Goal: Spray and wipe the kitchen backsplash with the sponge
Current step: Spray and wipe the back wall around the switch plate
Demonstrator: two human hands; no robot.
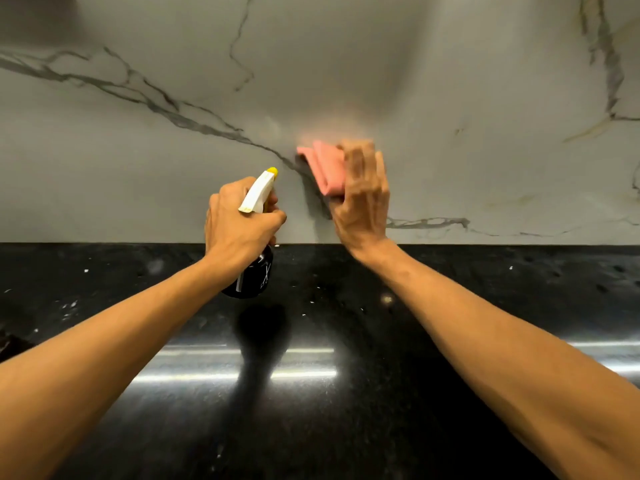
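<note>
A grey marble backsplash with dark veins fills the upper half of the view. My right hand presses a pink sponge flat against it near the middle; the sponge and fingertips are blurred. My left hand grips a spray bottle just left of the sponge. The bottle has a dark body, a white trigger head and a yellow nozzle pointing up and right at the wall. It hangs above the counter, not resting on it.
A glossy black speckled countertop runs below the backsplash, meeting it in a straight edge. Pale crumbs or specks lie on its left part. Light strips reflect near its front.
</note>
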